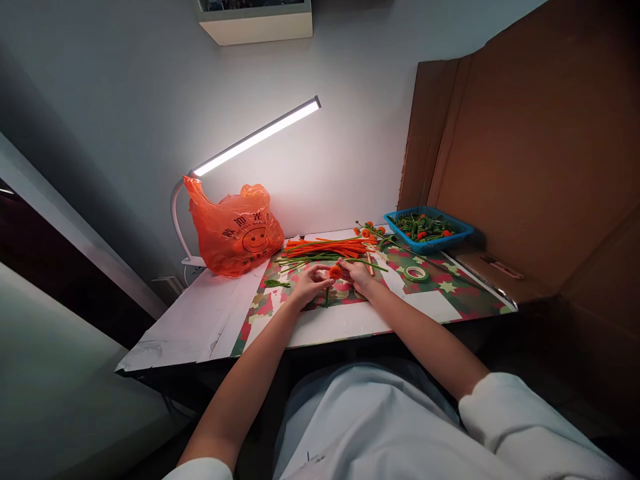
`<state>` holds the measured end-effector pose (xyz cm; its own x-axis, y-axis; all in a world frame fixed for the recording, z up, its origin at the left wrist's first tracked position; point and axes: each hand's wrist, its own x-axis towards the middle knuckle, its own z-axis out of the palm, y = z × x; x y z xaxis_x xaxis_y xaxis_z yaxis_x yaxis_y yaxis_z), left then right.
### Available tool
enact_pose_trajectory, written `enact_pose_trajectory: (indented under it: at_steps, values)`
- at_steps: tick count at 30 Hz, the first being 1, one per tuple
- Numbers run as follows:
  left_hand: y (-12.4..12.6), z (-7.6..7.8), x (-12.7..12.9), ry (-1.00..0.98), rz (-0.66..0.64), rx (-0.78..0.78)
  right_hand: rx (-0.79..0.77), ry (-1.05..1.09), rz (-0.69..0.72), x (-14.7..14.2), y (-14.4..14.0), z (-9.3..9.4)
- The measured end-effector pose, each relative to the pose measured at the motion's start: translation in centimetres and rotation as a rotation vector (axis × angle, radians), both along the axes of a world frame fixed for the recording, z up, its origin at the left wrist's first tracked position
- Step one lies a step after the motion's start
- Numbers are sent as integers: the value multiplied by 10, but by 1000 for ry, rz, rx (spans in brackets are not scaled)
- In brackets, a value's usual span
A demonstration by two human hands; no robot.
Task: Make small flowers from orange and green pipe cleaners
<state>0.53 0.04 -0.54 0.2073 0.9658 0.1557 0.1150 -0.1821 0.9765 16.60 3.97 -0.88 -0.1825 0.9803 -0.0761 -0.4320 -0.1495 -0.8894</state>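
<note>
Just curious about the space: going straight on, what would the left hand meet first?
Probably the round orange flower head, just beyond the left hand; whether they already touch is unclear.

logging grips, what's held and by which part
An orange flower, near its head, between the hands; whether the right hand grips the green strip is unclear.

It's a craft corner — lamp (pixel 257 137), tape (pixel 416 274), flower (pixel 335 272).

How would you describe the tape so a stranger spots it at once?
Find the tall cardboard on the right, then the blue basket beside it on the table. Just in front of the basket, right of the person's right hand, lies the tape. It is a small, pale green ring, unlike the long stems nearby.
</note>
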Motion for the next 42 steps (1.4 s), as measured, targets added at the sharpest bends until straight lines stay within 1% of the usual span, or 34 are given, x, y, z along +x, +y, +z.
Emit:
enact_pose_trajectory:
  at_steps: [3,9,14,18,21,23,26,28,30,32,36,39,42]
  values:
    - [-1,2,2,7,-18,15,-2,7,-14,1,1,2]
    - [-2,3,3,11,-16,13,14,-42,14,4,1,3]
    - [-2,2,0,-26,10,-5,-41,-135,60,9,-1,5]
    - [0,1,-1,-67,52,61,-124,-80,175,15,0,8]
    - [3,0,-2,-57,84,132,-122,-45,271,17,1,6]
    - [4,0,-3,-2,138,191,-80,-58,301,17,0,5]
    - [4,0,-4,55,259,276,60,-74,306,16,-2,4]
    - [2,1,-4,50,288,260,180,-68,292,16,-3,3]
    - [1,3,-3,28,266,175,281,-64,276,16,-3,1]
    - [0,4,-2,-21,219,78,350,-86,251,16,-3,0]
    - [-1,7,-3,-224,160,-23,450,-194,177,13,-5,2]
    - [-1,7,-5,-329,83,-76,485,-206,152,11,-8,5]
    - [-2,4,-5,-313,-2,-104,477,-215,134,8,-11,5]
